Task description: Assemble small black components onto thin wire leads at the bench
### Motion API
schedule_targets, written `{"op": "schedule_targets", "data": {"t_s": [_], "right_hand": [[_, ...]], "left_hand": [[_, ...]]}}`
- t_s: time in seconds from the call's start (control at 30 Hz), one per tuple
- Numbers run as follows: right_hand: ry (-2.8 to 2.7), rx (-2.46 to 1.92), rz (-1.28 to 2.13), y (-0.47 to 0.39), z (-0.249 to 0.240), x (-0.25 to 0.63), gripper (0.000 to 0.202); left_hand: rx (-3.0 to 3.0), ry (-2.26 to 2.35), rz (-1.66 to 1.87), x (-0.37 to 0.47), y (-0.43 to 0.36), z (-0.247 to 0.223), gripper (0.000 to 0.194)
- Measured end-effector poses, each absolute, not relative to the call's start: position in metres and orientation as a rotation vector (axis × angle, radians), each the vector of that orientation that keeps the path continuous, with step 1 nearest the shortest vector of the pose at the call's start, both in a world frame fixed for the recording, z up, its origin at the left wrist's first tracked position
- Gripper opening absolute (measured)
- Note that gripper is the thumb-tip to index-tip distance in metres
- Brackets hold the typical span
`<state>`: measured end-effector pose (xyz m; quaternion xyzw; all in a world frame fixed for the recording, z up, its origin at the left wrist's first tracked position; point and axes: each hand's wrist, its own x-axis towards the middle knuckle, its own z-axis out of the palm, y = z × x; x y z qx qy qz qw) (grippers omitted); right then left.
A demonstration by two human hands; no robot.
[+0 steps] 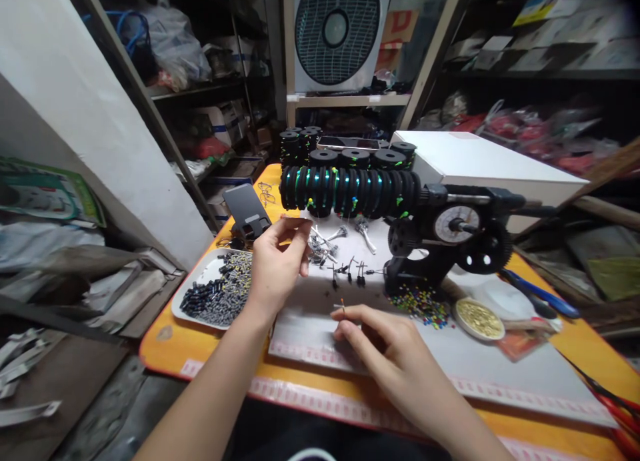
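Note:
Just below the left part of a row of black spools [350, 191] wound with green and blue line, my left hand [280, 261] is closed in a pinch; what it holds is too small to name. My right hand [385, 341] is closed too, pinching a small thin piece [341, 306] with an orange tip above the white board [310, 321]. Between and beyond the hands lie small black pieces with pins [350, 274] and bundles of silvery wires [323, 247]. The spools sit on a black winding device [425, 241] with a round dial.
A white tray [177, 301] of small grey and black parts stands at the left. Colourful beads [425, 304], a dish of golden pieces [480, 317] and blue-handled pliers [545, 293] lie at the right. Behind are a phone stand [247, 211], more spools [355, 157] and a white box [480, 157].

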<state>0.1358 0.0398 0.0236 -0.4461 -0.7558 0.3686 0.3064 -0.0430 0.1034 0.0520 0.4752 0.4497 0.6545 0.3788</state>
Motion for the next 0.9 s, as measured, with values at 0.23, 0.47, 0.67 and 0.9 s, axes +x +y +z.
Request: {"op": "schedule_targets", "data": {"t_s": [0.23,0.47,0.67,0.9], "right_hand": [[-1.975,-1.193,0.914,0.040,0.016,0.138,0.022],[-1.999,-1.192,0.853,0.038,0.014,0.143,0.021],[-2.105,-1.194,0.680,0.041,0.012,0.143,0.015],[-2.217,-1.203,0.349,0.046,0.004,0.137,0.014]], "left_hand": [[1.229,1.202,1.698,-0.037,0.093,0.047,0.019],[1.246,1.221,1.588,-0.034,0.122,0.053,0.026],[1.376,1.093,1.706,-0.042,0.077,0.046,0.009],[1.039,0.758,1.567,-0.035,0.009,0.043,0.013]]}}
